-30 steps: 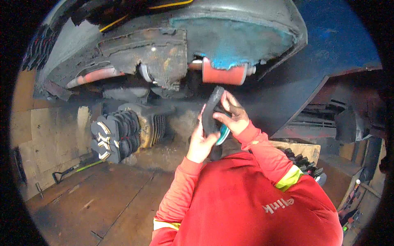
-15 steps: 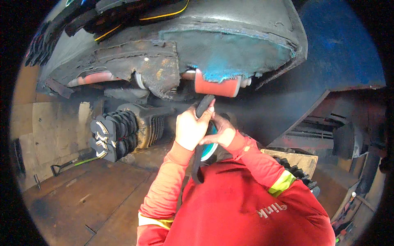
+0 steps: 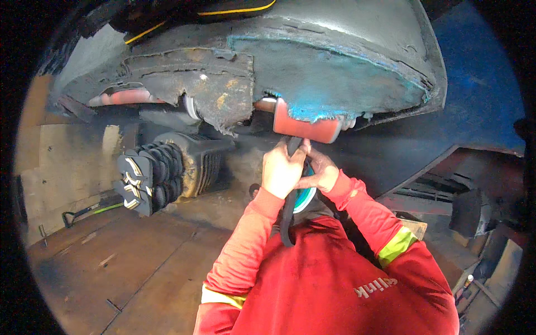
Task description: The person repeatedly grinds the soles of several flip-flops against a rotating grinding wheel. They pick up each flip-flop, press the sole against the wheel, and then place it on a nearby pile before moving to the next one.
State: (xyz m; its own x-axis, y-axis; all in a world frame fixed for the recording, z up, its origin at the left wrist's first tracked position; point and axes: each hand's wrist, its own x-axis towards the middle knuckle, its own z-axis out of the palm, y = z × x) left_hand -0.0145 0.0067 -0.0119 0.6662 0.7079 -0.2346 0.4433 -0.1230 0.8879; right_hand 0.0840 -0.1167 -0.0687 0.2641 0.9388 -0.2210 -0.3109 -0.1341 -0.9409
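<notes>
Between my two hands is a dark flip-flop (image 3: 287, 218), seen nearly edge-on, its teal and white face showing on the right side. My left hand (image 3: 282, 169) is closed around its left side, thumb along the upper edge. From the right, my right hand (image 3: 322, 172) grips it too, with fingers partly hidden behind the sole. The far tip meets the lower edge of a red sanding roller (image 3: 306, 124); whether it touches or sits just under it, I cannot tell. The roller shows below a dusty grey machine hood (image 3: 346, 70) with teal dust on it.
Left of my hands, several black flip-flops (image 3: 137, 178) with pale straps hang in a row beside a worn, ribbed motor housing (image 3: 195, 162). A second reddish roller (image 3: 128, 97) shows under the hood's left side. A blue panel (image 3: 474, 72) stands at the right.
Both hands have moved forward with the flip-flop, bringing its far tip up to the roller. The whole view has also shifted slightly.
</notes>
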